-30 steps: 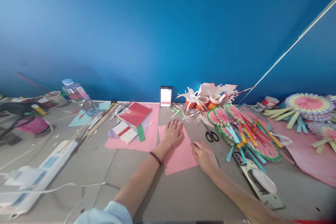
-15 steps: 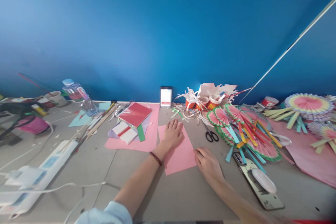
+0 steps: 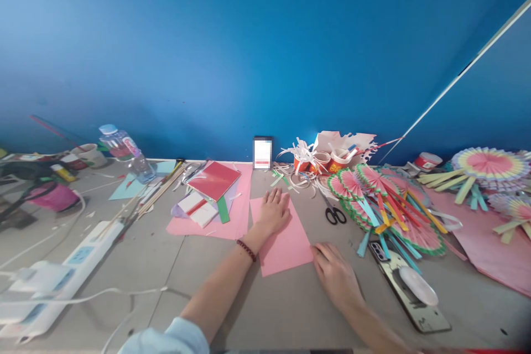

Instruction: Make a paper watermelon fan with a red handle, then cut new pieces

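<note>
A pink sheet of paper [image 3: 286,249] lies flat on the grey table, its near corner pointing toward me. My left hand [image 3: 272,213] rests on the sheet's upper part, palm down, fingers stretched out and slightly apart. At the sheet's right edge, my right hand [image 3: 334,272] lies low on the table with fingers loosely extended, and nothing shows in it. Its fingertips are close to the paper's right corner; whether they touch it is hard to tell. Black-handled scissors [image 3: 335,215] lie beyond the right hand.
Left of the sheet are more pink paper [image 3: 240,221] and a red pack [image 3: 214,180]. Folded paper fans [image 3: 385,204] and a phone [image 3: 409,287] bearing a white mouse [image 3: 418,285] lie rightward. Paper cups [image 3: 319,163] stand behind; a power strip [image 3: 78,254] is at left.
My right hand has shifted slightly right and toward me along the paper's edge, its fingers flatter. My left hand and the pink sheet stay in place.
</note>
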A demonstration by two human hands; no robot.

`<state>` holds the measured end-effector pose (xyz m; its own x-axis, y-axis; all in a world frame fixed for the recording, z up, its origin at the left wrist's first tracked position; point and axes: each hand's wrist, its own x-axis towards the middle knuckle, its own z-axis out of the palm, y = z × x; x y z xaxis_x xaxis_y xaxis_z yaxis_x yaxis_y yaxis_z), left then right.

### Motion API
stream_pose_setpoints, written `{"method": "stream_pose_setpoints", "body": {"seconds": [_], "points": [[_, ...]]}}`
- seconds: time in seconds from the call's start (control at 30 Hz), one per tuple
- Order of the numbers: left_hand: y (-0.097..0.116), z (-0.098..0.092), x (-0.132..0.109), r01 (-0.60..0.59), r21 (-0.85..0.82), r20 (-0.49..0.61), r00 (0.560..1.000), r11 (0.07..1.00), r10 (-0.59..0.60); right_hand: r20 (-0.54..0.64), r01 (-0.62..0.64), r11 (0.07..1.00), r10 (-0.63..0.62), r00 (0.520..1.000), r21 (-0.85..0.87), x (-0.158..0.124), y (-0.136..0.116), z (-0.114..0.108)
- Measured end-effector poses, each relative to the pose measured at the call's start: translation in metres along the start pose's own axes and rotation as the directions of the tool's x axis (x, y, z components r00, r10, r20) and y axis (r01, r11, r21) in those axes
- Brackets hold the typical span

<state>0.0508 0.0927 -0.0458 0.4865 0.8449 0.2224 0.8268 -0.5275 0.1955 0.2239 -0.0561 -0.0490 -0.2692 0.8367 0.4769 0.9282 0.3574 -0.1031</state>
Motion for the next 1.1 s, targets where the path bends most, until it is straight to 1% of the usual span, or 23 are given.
{"method": "stream_pose_setpoints", "body": {"seconds": [0.37,0.53,0.6,0.67,0.77,0.83,0.87,0.9,0.97,1.03,1.1], "points": [[0.0,0.001,0.0,0.007,0.003,0.011,1.0,1.0,-0.007,-0.111,0.054,0.997,-0.059,0.992,-0.048,-0.011,-0.007,-0.013],[0.0,0.0,0.0,0.011,0.003,0.017,1.0,1.0,-0.011,-0.119,0.05,0.997,-0.056,0.991,-0.053,-0.021,-0.009,-0.014],[0.0,-0.002,0.0,0.01,-0.001,0.024,1.0,1.0,-0.01,-0.113,0.03,0.999,-0.032,0.993,-0.017,-0.026,-0.007,-0.013],[0.0,-0.003,0.0,0.008,-0.008,0.026,1.0,1.0,-0.008,-0.108,0.001,0.999,0.005,0.994,0.054,-0.03,-0.005,-0.012],[0.001,-0.004,-0.001,0.005,-0.02,0.008,1.0,1.0,-0.005,-0.069,-0.112,0.967,0.131,0.989,0.227,-0.029,-0.002,-0.013],[0.002,-0.006,-0.002,0.002,-0.014,-0.017,1.0,1.0,-0.002,0.018,-0.248,0.885,0.263,0.965,0.394,-0.023,-0.001,-0.016],[0.003,-0.007,-0.002,-0.002,-0.003,-0.032,0.999,1.0,0.001,0.093,-0.326,0.812,0.323,0.942,0.484,-0.017,-0.001,-0.019],[0.005,-0.01,-0.002,-0.009,0.012,-0.047,0.999,1.0,0.009,0.174,-0.405,0.716,0.376,0.91,0.568,-0.011,-0.001,-0.022],[0.009,-0.015,-0.002,-0.04,0.049,-0.059,0.997,0.998,0.043,0.346,-0.531,0.48,0.423,0.838,0.699,0.003,-0.002,-0.029],[0.014,-0.022,-0.002,-0.086,0.069,-0.01,0.996,0.994,0.087,0.458,-0.582,0.227,0.424,0.781,0.781,0.018,-0.003,-0.033],[0.021,-0.03,-0.004,-0.105,0.055,0.057,0.993,0.993,0.102,0.525,-0.586,0.039,0.398,0.752,0.809,0.031,-0.005,-0.036]]}}
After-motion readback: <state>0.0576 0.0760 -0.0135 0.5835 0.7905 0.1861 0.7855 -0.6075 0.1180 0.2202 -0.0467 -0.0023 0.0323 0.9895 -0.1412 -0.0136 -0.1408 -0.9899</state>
